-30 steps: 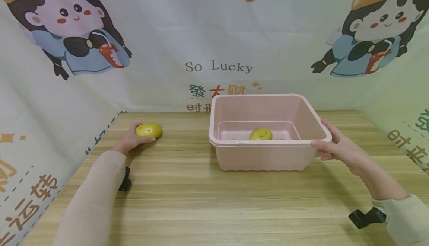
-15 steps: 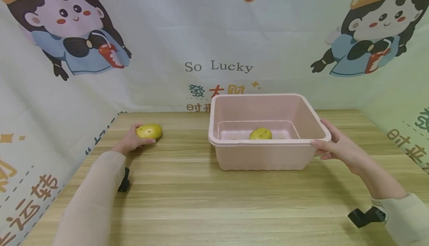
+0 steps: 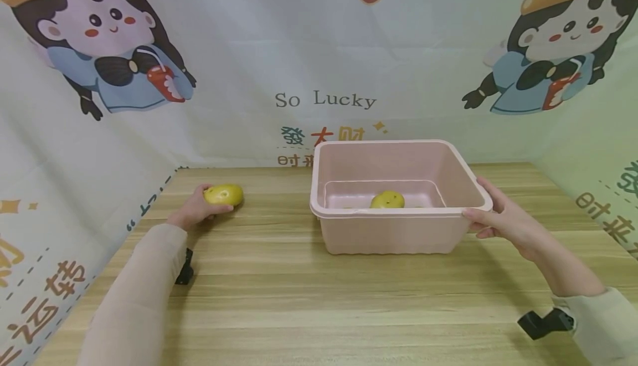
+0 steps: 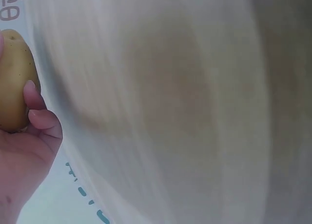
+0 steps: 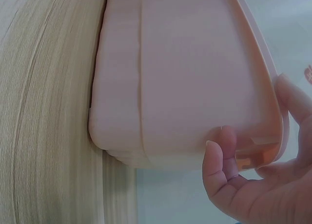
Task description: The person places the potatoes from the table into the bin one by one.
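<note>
At the table's back left, my left hand (image 3: 199,211) grips a yellow potato (image 3: 224,194) from its left side. The left wrist view has this potato (image 4: 15,80) at its left edge, with fingertips (image 4: 33,94) curled against the skin. My right hand (image 3: 505,222) holds the right end of a pink plastic tub (image 3: 394,233) by its rim. Seen from the right wrist, some fingers (image 5: 219,160) bend under the tub's lip, and the thumb lies over the rim. Inside the tub rests a second potato (image 3: 387,200), its lower part hidden by the front wall.
The wood-grain table (image 3: 319,310) extends in front of the tub and between it and the left hand. A printed cloth (image 3: 239,67) hangs behind the table and along both sides. Each wrist carries a black camera mount (image 3: 545,323).
My left hand and its potato have shifted very slightly to the right. The right hand, the tub and the potato inside it stay in place.
</note>
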Tool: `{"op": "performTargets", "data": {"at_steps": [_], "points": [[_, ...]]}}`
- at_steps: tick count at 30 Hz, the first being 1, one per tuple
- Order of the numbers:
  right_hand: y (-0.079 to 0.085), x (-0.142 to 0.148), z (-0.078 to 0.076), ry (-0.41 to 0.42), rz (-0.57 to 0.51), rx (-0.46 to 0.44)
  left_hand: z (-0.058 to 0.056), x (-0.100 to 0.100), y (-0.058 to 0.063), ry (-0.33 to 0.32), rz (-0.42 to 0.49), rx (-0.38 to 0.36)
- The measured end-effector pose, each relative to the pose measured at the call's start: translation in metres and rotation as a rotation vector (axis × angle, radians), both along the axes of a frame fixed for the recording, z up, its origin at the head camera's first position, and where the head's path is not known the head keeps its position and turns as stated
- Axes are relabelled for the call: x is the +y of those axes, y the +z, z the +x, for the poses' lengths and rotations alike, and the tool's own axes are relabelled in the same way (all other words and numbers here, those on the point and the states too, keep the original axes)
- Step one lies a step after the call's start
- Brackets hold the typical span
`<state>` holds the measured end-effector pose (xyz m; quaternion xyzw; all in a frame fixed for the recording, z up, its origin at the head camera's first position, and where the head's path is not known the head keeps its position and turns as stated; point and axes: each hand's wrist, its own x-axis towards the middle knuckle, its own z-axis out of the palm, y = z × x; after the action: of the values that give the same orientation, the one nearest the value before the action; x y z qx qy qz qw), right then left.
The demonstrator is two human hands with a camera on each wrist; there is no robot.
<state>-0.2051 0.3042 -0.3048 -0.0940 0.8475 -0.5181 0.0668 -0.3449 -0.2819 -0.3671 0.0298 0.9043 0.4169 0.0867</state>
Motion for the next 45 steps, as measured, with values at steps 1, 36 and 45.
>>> {"op": "performTargets", "data": {"at_steps": [1, 36, 45], "points": [[0.0, 0.0, 0.0, 0.001, -0.001, 0.0, 0.0, 0.001, 0.002, -0.004, 0.005, -0.003], [0.001, 0.001, -0.001, 0.012, -0.016, 0.013, 0.005, 0.034, 0.083, -0.155, -0.016, 0.047], [0.001, 0.0, 0.0, 0.015, -0.014, 0.013, 0.008, 0.056, 0.107, -0.194, -0.005, 0.077]]}}
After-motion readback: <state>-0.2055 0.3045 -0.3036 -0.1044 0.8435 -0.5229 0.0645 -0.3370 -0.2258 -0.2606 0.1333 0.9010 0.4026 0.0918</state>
